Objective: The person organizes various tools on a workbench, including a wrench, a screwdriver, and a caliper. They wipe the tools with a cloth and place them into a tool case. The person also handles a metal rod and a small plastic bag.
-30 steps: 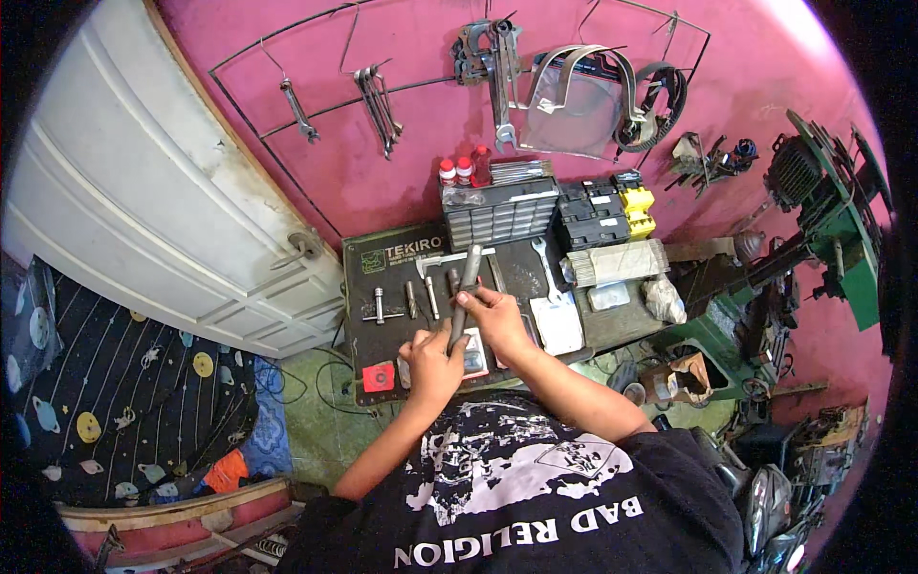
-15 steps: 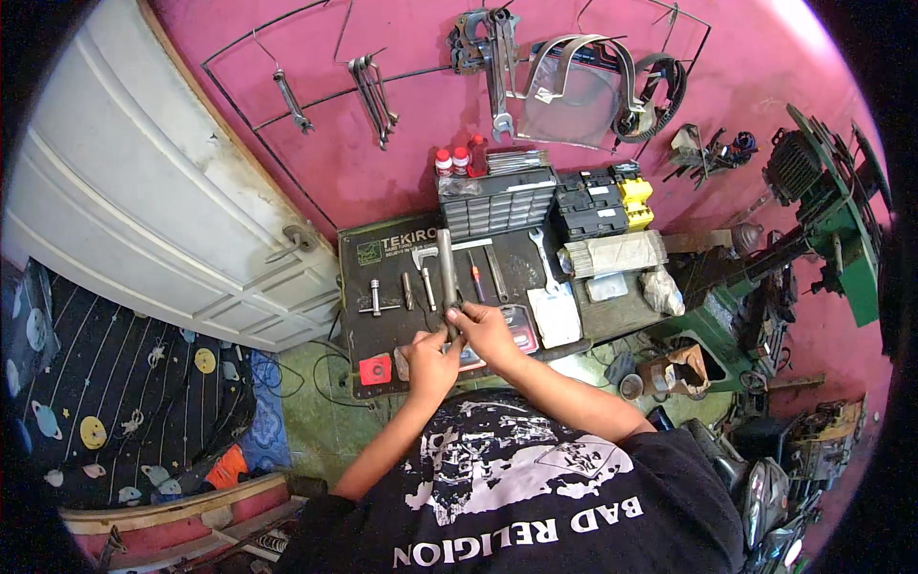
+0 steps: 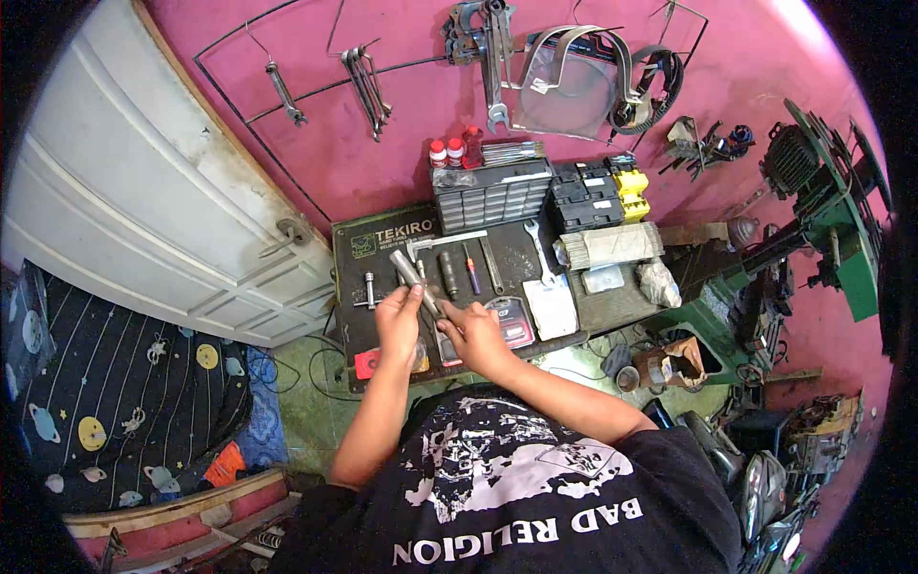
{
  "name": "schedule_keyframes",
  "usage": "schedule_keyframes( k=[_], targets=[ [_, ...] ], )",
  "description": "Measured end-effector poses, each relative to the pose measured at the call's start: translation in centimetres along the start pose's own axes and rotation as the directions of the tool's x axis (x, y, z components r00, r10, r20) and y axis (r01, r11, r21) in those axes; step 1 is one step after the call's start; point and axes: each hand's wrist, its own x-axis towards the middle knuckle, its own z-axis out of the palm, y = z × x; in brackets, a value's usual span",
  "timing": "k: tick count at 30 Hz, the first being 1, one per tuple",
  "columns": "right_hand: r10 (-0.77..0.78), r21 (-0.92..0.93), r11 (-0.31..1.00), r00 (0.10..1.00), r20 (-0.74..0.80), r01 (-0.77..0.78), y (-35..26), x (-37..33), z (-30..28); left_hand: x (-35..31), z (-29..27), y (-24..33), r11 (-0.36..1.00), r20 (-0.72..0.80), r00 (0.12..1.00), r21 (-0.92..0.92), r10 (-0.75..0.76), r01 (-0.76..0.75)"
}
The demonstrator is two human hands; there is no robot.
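A grey metal tube slants up and to the left over the dark work mat. My left hand is closed around its middle. My right hand is closed at its lower end, where the fingers partly hide it. Just beyond my hands lies a dark cylindrical tool, with a screwdriver and a slim wrench to its right. A T-handle socket wrench lies left of my left hand. Packaged items lie by my right hand, near the bench's front edge.
A large open-end wrench and a white packet lie at the bench's right. A drawer cabinet and black cases stand at the back. The green machine stands right; a white door is at left.
The tube has swung from nearly upright to leaning left, and its top is lower. My left hand has moved up and left along it; my right hand has shifted slightly down.
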Motion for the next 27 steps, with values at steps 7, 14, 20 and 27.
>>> schedule_keyframes(
  k=[7, 14, 20, 27],
  targets=[
    [-0.170, -0.150, 0.975, 0.985, -0.031, 0.164, 1.1, -1.8, -2.6, 0.3, 1.5, 0.1, 0.970, -0.181, 0.983, -0.244, -0.036, -0.009],
    [-0.348, -0.222, 0.892, 0.912, 0.217, 0.393, 5.2, -4.6, -4.3, 1.1, -1.7, 0.7, 0.962, -0.148, 0.985, -0.267, -0.095, 0.052],
    [-0.118, 0.032, 0.991, 0.963, -0.242, 0.129, 3.2, 2.2, -10.2, -0.9, 1.8, 1.6, 0.750, 0.116, 0.930, -0.562, -0.348, 0.350],
    [-0.416, -0.097, 0.907, 0.841, -0.347, 0.409, 3.0, 0.4, -11.5, -1.0, 5.5, 0.5, 0.672, 0.092, 0.885, -0.616, -0.456, 0.410]
  ],
)
